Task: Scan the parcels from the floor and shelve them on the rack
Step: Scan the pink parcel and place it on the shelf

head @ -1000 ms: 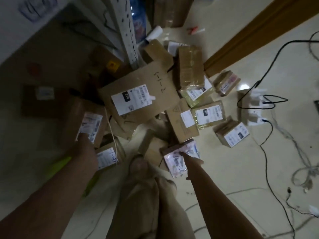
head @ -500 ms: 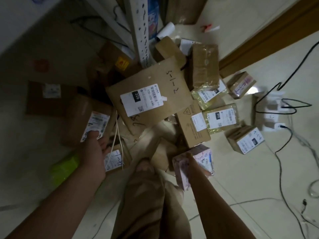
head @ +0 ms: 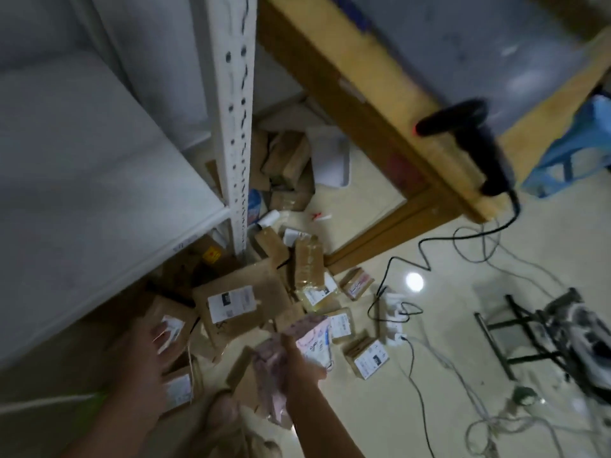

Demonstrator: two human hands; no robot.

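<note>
The white rack post is what it all hangs on. The heap of parcels lies on the floor right at its foot, presumably so that each one is only a short lift from the bare shelf that meets the post. The right grip is closed round a soft pink parcel, held clear of the floor on the side of the heap away from the post. Its white label shows uppermost, I'd guess so the barcode can be offered to the scanner. That is a black scanner with a red light, well out from the post against a wooden frame, its cable trailing down to the floor; what it rests on I can't make out. The left grip reaches to a brown box nearer the post's foot, fingers over its label. It is too blurred to tell whether they have taken hold.
</note>
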